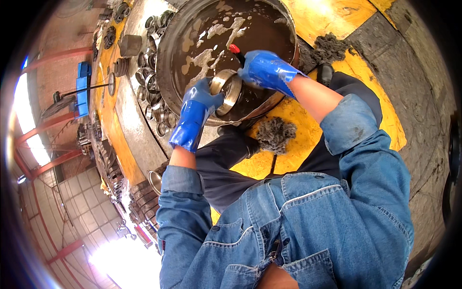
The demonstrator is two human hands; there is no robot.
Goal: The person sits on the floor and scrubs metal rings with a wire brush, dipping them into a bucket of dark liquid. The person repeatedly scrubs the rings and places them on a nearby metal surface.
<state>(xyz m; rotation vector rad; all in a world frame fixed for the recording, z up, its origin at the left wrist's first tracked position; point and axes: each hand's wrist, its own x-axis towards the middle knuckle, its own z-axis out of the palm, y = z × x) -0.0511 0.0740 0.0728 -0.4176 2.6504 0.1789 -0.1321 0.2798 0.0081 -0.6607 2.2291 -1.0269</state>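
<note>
In a blue rubber glove, my left hand grips the left side of a shiny metal ring, held tilted over a wide round tub of dark brown liquid with patches of foam. My right hand, gloved the same way, is closed around a black handle with a red end. The red end points up and left, away from my wrist. Whatever the handle belongs to is hidden by the glove, close to the ring's right side, so its kind cannot be told.
Many metal rings are stacked along the tub's left side. A grey tangled clump lies on the yellow floor between my legs, and another dark clump sits right of the tub. A blue box stands farther left.
</note>
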